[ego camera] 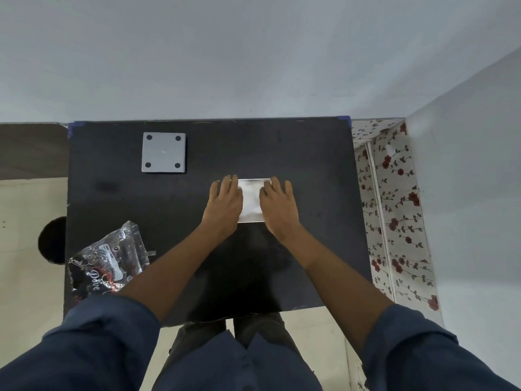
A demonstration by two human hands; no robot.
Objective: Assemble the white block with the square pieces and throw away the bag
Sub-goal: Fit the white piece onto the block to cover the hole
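While both forearms reach forward over the black table (310,165), the crinkled bag (110,261) lies nearest the body, well back and to the left of the fingers, closer to the left arm and touched by neither hand. Further out, the left hand (225,204) and right hand (277,206) lie palm-down on either side of the white block (252,201), fingers loosely spread and pointing away, resting flat on its side edges, not pinching. The block sits directly between the two hands, its longer side seemingly running away from the body; whether a square piece lies under it cannot be told. Beyond the fingertips, up and to the left, the grey square piece (163,152) with four corner holes lies flat, apart from the block and nearer the left hand, which looks the likelier one to fetch it.
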